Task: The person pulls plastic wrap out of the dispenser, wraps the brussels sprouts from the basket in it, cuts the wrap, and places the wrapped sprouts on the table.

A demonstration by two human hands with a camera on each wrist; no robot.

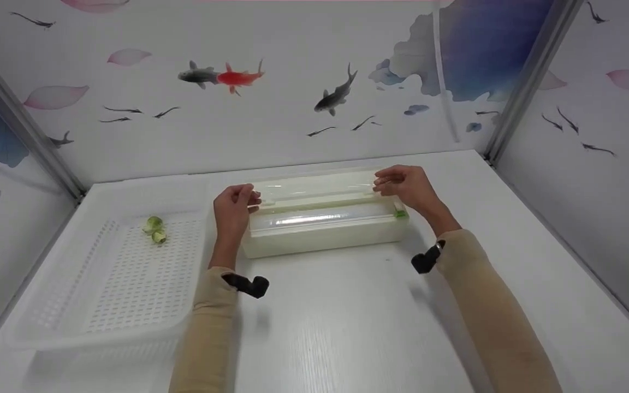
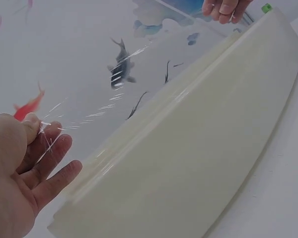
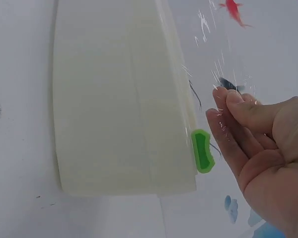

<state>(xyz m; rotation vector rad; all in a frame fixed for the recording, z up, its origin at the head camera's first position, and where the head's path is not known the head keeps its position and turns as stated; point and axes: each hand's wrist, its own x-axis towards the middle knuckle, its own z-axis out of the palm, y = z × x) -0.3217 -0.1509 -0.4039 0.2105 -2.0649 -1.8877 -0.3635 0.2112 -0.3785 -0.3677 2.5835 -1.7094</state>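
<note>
A long cream cling film dispenser [image 1: 331, 240] sits on the table, with a shiny film roll [image 1: 314, 218] showing along its top. At its right end is a green slide cutter [image 3: 202, 151]. My left hand [image 1: 232, 215] pinches one corner of a clear sheet of cling film [image 2: 114, 96] between thumb and index finger, its other fingers spread. The opposite corner is pinched by my right hand [image 1: 410, 188], thumb against fingertips. Between the two hands the film stretches above the dispenser's back edge, with creases catching light.
To the left stands a white perforated basket [image 1: 96, 343] holding a few small leafy green vegetables [image 1: 154, 224]. White panels [image 1: 282, 131] printed with fish and petals enclose the table [image 1: 325, 327] at the back and sides. Black wrist cameras [image 1: 251, 286] stick out from both sleeves.
</note>
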